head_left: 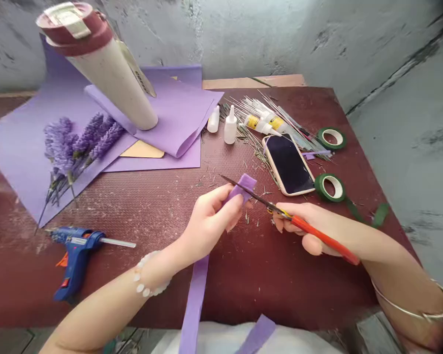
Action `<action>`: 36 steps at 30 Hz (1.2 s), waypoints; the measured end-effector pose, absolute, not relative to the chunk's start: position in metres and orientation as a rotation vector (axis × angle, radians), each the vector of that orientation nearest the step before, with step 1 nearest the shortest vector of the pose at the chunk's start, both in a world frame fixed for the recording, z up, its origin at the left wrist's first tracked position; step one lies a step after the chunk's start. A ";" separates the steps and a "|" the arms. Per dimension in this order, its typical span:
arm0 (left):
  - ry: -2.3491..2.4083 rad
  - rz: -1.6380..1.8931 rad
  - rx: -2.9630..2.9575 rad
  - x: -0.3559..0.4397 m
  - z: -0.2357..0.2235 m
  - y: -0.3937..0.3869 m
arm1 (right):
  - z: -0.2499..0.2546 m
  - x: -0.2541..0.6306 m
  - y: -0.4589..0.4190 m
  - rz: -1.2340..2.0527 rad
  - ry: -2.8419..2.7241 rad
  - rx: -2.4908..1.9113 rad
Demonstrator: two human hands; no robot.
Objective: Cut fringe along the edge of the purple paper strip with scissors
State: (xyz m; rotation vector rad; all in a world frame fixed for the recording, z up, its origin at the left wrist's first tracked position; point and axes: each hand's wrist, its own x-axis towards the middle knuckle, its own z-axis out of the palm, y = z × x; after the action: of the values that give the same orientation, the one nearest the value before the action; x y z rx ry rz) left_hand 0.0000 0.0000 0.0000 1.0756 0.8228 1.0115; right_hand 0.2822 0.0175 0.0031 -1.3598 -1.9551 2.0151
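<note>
My left hand (216,214) pinches a purple paper strip (246,183) near the middle of the table, its folded end poking out past the thumb and fingers. The strip's long tail (196,305) hangs below the wrist toward my lap. In my right hand (308,226) is a pair of scissors (317,236) with red handles. Their dark blades lie across the strip close to my left fingertips. Whether the blades have cut into it I cannot tell. Another purple piece (258,334) lies on my lap.
A blue glue gun (76,255) lies at left, below purple artificial flowers (84,140) on purple sheets (18,137). A tall flask (114,78) stands behind. At right are a phone (290,164), green tape rolls (330,188), a small white bottle (230,129) and thin wires (253,105).
</note>
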 end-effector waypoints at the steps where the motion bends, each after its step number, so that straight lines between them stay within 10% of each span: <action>1: 0.851 1.042 1.073 0.001 0.002 0.000 | 0.005 0.285 0.017 1.976 -1.990 -1.385; 15: 1.060 1.044 1.100 0.008 0.005 0.006 | 0.019 0.266 0.016 0.930 -2.340 -1.800; 36: 1.051 1.013 1.055 0.008 0.006 0.006 | 0.016 0.266 0.021 0.923 -2.443 -1.708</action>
State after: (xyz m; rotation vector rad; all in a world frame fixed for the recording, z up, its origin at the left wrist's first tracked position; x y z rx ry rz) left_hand 0.0083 0.0058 0.0060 1.0550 1.0514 1.0127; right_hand 0.2660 0.0210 0.0161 -1.7080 -2.4426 0.9234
